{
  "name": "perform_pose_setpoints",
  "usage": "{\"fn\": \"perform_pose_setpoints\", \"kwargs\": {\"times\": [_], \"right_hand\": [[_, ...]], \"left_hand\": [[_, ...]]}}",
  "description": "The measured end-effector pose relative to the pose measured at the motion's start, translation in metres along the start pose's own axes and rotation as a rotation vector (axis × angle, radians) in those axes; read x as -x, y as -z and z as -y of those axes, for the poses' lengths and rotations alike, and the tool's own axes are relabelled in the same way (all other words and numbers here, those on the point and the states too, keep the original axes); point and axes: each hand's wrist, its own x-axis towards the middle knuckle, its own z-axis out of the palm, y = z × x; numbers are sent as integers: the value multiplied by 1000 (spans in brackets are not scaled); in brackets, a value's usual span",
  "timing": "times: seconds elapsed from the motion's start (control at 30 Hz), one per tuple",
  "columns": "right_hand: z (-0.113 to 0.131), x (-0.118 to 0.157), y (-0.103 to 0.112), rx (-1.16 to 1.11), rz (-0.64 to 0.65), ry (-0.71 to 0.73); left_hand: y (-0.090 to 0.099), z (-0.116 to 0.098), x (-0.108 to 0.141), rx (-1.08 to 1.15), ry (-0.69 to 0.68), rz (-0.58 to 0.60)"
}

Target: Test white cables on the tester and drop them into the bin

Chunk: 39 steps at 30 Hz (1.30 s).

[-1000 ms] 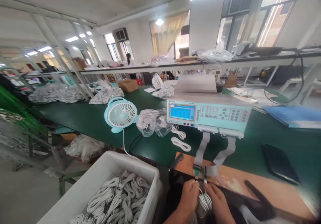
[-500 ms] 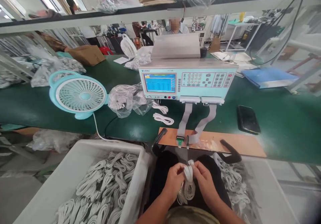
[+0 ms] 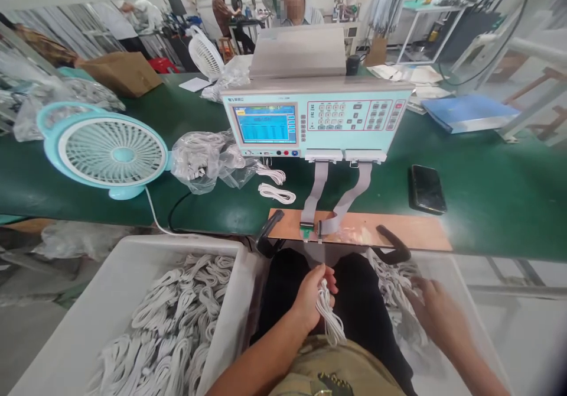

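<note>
My left hand [image 3: 309, 302] is closed around a coiled white cable [image 3: 330, 319] above my lap, its loops hanging below the fingers. Over the right-hand bin [image 3: 469, 301] is my right hand [image 3: 436, 310], blurred by motion, beside a heap of white coiled cables [image 3: 392, 281]; whether it grips one I cannot tell. In front of my knees, two small plug-in connectors, a green board [image 3: 306, 232] and a dark plug [image 3: 319, 231], sit at the edge of an orange-brown board [image 3: 407, 230]. Grey ribbon cables [image 3: 352, 198] link them to a light-blue tester [image 3: 354, 115] with a lit screen.
On the left, a white bin [image 3: 48, 337] holds many coiled cables. The green table [image 3: 212, 213] carries a blue fan [image 3: 106, 151], bagged cables [image 3: 197, 159], two loose coils [image 3: 277, 194], a phone [image 3: 427, 189] and a blue folder [image 3: 469, 112]. Black clamps [image 3: 269, 233] grip the board. Other people are behind.
My right hand has let go of the cable and moved right to the other bin. The left hand keeps the coil, which hangs lower. The camera view has tilted down.
</note>
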Motion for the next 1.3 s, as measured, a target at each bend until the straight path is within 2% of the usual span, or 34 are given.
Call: {"fn": "perform_pose_setpoints", "kwargs": {"times": [0.03, 0.07, 0.13, 0.17, 0.27, 0.37, 0.5, 0.6, 0.67, 0.8, 0.87, 0.97, 1.03, 1.2, 1.3], "right_hand": [[9, 5, -1, 11, 3, 99], [23, 10, -5, -87, 58, 189], [60, 21, -19, -329, 251, 378], [78, 26, -27, -409, 284, 444], [112, 32, -49, -466, 239, 505], [117, 30, -60, -416, 214, 476], [112, 19, -65, -423, 276, 436], [114, 8, -68, -514, 279, 319], [117, -1, -70, -568, 236, 245], [127, -19, -77, -703, 178, 163], [135, -25, -82, -851, 228, 90], [148, -31, -91, -1059, 319, -73], [155, -35, -96, -1115, 338, -160], [160, -40, -98, -1118, 292, -197], [161, -41, -93, -1106, 276, -194]], "left_hand": [[-1, 3, -2, -2, -13, -23], [-3, 5, -3, -6, -30, -40], [-9, 9, -3, -22, -73, -60], [-12, 10, -1, -33, -102, -67], [-17, 9, 7, -79, -221, -70], [-14, 6, 18, -135, -309, -45], [-3, 3, 27, -186, -291, -2], [5, -3, 25, -303, -334, 17], [9, -10, 22, -424, -392, 9], [12, -30, 14, -563, -501, 13], [13, -41, 11, -521, -469, 42], [15, -56, 7, -338, -296, 142], [20, -63, 5, -212, -208, 202], [36, -69, 6, -57, -153, 335], [39, -70, 8, -100, -168, 331]]}}
